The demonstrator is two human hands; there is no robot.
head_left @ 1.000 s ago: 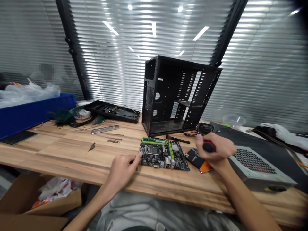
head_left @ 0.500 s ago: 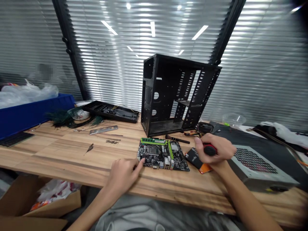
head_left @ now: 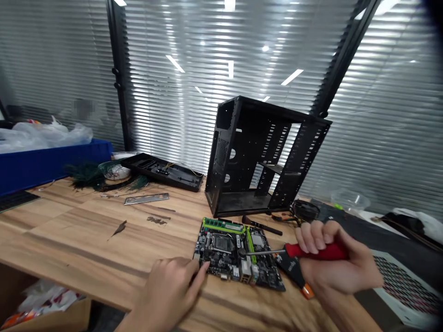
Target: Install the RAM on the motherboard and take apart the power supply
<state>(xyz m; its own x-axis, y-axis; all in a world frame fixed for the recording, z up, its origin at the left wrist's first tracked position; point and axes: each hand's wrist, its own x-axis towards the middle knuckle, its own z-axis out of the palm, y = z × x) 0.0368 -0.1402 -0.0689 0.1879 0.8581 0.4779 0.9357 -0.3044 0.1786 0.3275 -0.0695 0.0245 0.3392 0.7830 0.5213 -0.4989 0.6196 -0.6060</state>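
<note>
1. Head camera: green-and-black printed motherboard with lime-green slots point(head_left: 224, 259) lies on the brown wood-grain tabletop point(head_left: 86, 235), between both hands, in front of the open black metal computer case point(head_left: 245, 161).
2. Left hand point(head_left: 171, 286): thumb rests on the motherboard's near left corner, fingers curled beside the edge. Whether it grips or merely steadies cannot be told.
3. Right hand point(head_left: 341, 263): fingers wrapped around a red-handled screwdriver with a slim metal shaft point(head_left: 293, 250). The shaft points left across the motherboard, its tip at a small round component point(head_left: 242, 252); contact cannot be confirmed.
4. Black-and-orange flat rectangular item point(head_left: 290, 267): beside the motherboard's right edge, partly covered by the right hand.
5. Narrow silver metal plate point(head_left: 146, 198): on the tabletop, left of the case.
</note>
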